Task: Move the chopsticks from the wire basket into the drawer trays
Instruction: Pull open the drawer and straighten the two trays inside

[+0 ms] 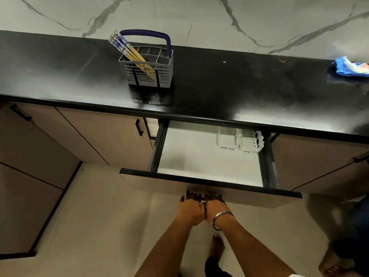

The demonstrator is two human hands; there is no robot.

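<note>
A: Gripping of the black bar handle [203,197] on the drawer front is seen, is it not?

B: It is. Two hands are counted: the left hand [190,209] and the right hand [214,208] are pressed side by side, their fingers curled over the handle and hidden behind it. One silver metal bangle [220,219] is worn on the right wrist.

A: And the drawer?

B: One pulled-out drawer with a white floor and dark side rails [199,156] is shown open below the glossy black stone countertop [239,86]. Two white slotted plastic trays [239,140] are seen at its back right corner, just beside each other (their contents cannot be made out).

A: Where are the chopsticks found?

B: One bundle of pale wooden chopsticks with blue-and-white patterned tops [129,51] is stood tilted leftward in the front left compartment of one grey plastic grid basket with a purple arched handle [151,72]. A firm count cannot be given, since the sticks overlap. The basket is set on the countertop, left of the drawer and well apart from the hands.

A: Anything else?

B: One crumpled blue-and-white packet [351,66] is seen lying at the far right of the countertop.
</note>
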